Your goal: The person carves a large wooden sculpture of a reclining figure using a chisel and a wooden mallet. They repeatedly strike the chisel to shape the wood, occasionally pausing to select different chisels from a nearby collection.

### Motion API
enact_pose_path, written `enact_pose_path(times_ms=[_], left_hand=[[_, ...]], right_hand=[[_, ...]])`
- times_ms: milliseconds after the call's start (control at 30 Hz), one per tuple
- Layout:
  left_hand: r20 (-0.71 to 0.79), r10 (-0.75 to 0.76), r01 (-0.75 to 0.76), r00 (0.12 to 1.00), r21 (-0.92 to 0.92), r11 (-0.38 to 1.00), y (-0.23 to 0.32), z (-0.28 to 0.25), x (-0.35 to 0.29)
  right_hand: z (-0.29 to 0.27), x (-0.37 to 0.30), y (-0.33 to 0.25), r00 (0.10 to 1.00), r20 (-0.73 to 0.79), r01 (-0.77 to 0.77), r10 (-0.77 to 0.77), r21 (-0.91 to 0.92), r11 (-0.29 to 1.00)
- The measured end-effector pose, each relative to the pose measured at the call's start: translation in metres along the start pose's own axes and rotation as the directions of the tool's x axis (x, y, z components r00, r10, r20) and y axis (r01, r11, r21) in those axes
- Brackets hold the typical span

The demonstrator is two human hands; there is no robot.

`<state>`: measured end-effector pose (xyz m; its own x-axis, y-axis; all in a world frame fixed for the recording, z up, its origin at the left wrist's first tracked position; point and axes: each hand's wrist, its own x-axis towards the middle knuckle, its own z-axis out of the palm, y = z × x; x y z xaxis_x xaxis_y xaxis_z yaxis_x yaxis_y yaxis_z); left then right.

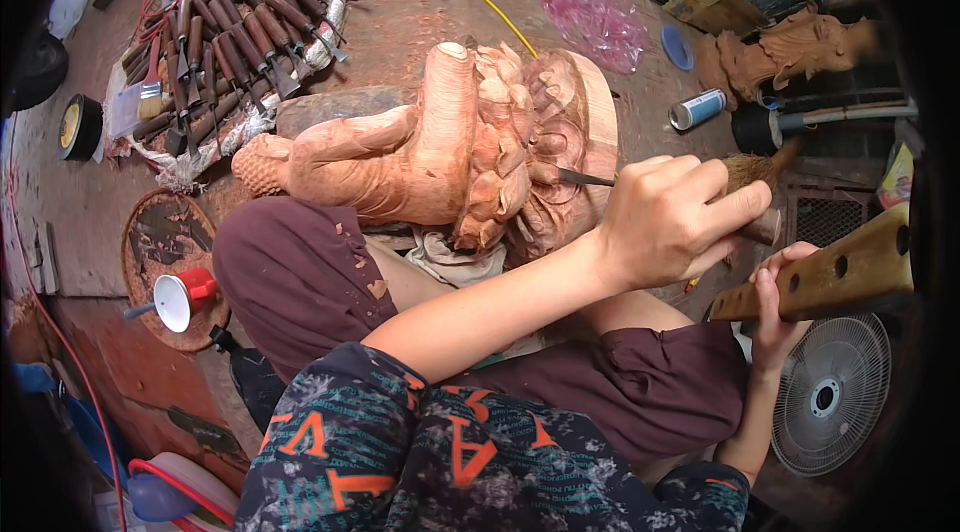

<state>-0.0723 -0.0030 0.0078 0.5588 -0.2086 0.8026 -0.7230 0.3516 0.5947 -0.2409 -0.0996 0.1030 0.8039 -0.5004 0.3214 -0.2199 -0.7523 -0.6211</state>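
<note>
A carved wooden statue [390, 167] lies on its side across the middle, knobbly-haired head to the left and petal-carved base to the right. My left hand [680, 217] is wrapped round the handle of a chisel [583, 177]. The chisel's dark blade points left, its tip at the carved petals of the base; whether it touches the wood I cannot tell. Lower right, my right hand [778, 302] grips a long, thick wooden bar [845, 272] with a row of round dark hollows. That bar is apart from the chisel handle's butt.
Many wood-handled chisels [250, 22] lie on a cloth at upper left, beside a brush [150, 97]. A red-and-white mug [185, 299] sits on a round tray [150, 212]. At right are a can [697, 110], another carving [790, 52] and a fan [828, 394].
</note>
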Motion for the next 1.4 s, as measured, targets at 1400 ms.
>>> enact_pose_path(times_ms=[1400], left_hand=[[-0.105, -0.048, 0.043, 0.993, -0.044, 0.998, -0.005, -0.007, -0.001]], right_hand=[[-0.004, -0.008, 0.022, 0.998, -0.058, 0.012, -0.029, -0.270, 0.963]])
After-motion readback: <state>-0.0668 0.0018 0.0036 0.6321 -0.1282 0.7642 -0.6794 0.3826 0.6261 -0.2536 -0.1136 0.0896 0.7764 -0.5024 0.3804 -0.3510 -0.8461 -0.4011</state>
